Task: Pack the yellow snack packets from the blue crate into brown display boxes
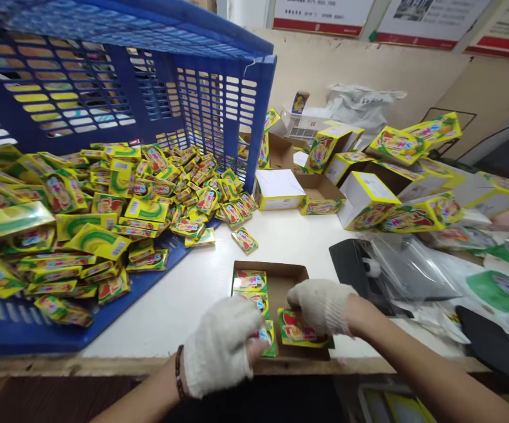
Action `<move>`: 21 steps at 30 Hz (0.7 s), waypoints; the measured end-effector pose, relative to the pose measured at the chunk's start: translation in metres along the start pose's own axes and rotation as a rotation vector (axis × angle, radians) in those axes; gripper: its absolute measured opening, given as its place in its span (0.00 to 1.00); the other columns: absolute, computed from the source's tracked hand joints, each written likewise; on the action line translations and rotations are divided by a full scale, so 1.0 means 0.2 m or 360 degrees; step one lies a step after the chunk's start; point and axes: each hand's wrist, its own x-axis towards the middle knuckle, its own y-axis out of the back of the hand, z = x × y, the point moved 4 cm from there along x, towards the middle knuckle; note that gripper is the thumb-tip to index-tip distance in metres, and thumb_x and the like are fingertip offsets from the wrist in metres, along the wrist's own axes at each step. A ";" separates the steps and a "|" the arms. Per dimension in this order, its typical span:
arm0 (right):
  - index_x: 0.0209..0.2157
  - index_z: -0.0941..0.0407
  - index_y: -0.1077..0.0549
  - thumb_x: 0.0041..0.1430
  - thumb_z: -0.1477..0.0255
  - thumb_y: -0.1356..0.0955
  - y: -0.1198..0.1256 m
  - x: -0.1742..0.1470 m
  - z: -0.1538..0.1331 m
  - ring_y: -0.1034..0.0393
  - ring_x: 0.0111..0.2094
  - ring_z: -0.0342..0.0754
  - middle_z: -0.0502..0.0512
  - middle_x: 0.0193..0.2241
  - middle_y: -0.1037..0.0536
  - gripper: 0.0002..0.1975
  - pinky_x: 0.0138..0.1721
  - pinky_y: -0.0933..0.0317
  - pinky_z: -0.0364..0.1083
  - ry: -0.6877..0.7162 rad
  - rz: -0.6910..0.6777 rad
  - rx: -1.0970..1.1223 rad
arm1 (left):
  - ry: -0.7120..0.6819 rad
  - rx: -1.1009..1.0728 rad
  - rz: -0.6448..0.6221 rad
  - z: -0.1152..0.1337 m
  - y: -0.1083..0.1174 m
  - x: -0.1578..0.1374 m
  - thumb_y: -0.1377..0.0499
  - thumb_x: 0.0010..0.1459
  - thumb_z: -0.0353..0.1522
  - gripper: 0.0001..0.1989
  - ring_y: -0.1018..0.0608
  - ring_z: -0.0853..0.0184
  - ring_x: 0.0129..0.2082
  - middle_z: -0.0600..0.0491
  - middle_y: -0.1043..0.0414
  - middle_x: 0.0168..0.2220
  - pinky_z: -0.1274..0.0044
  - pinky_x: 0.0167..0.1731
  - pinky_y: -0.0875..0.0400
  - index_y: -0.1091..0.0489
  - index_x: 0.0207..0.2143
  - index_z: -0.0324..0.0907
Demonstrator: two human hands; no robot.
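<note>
A shallow open cardboard box point(283, 269) lies on the white table near its front edge. Several small yellow-green printed packs point(250, 281) are lined up along its left side. My left hand point(223, 346), in a white knit glove with bare fingertips, is bent over the nearest of these, its thumb and fingers closing about that pack's left part. My right hand point(325, 305), gloved too, pinches another printed pack point(298, 329) with red fruit on it, over the box's near right part. Its fingertips are partly hidden behind the glove.
A blue plastic crate point(232, 117) lies tipped at left, with many small packs point(144, 208) spilling out. One loose pack point(244, 240) lies beyond the box. Open display cartons point(369, 200) are heaped at back right. A black tape dispenser point(358, 270) and clear plastic bags point(413, 267) lie at right.
</note>
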 end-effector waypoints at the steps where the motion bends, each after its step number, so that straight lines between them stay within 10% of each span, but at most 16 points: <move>1: 0.38 0.62 0.20 0.51 0.75 0.33 -0.03 0.04 -0.02 0.25 0.35 0.57 0.67 0.35 0.19 0.13 0.28 0.41 0.46 0.0042 -0.0177 -0.0094 | -0.0114 0.0098 -0.0216 0.04 -0.05 -0.01 0.44 0.59 0.41 0.11 0.27 0.62 0.36 0.50 0.28 0.34 0.69 0.38 0.32 0.31 0.35 0.42; 5: 0.37 0.63 0.20 0.47 0.76 0.32 -0.14 0.21 -0.11 0.24 0.38 0.58 0.67 0.35 0.19 0.14 0.32 0.37 0.47 0.0241 -0.0610 -0.0305 | -0.0082 0.0377 -0.0615 0.10 -0.16 -0.06 0.39 0.53 0.42 0.14 0.27 0.60 0.40 0.50 0.27 0.38 0.66 0.45 0.34 0.32 0.37 0.43; 10: 0.34 0.59 0.20 0.40 0.77 0.29 -0.22 0.27 -0.13 0.23 0.37 0.59 0.63 0.33 0.18 0.14 0.33 0.34 0.48 0.0257 -0.0459 -0.0097 | -0.0062 0.0265 -0.0466 0.06 -0.07 -0.07 0.42 0.57 0.44 0.13 0.27 0.65 0.34 0.55 0.28 0.33 0.73 0.36 0.34 0.32 0.33 0.45; 15: 0.36 0.53 0.23 0.27 0.80 0.25 -0.31 0.28 -0.10 0.23 0.36 0.59 0.59 0.34 0.19 0.26 0.35 0.33 0.49 0.0124 0.0148 0.0293 | 0.0503 0.0703 -0.0033 -0.38 0.22 0.14 0.49 0.62 0.33 0.08 0.28 0.66 0.40 0.51 0.30 0.40 0.76 0.40 0.34 0.31 0.39 0.44; 21: 0.36 0.54 0.25 0.31 0.76 0.25 -0.40 0.29 -0.07 0.24 0.36 0.56 0.57 0.36 0.20 0.23 0.34 0.34 0.47 0.0066 0.0273 0.0400 | 0.0805 0.1059 0.0028 -0.82 0.37 0.31 0.44 0.53 0.25 0.16 0.31 0.55 0.48 0.42 0.34 0.49 0.66 0.45 0.36 0.30 0.45 0.42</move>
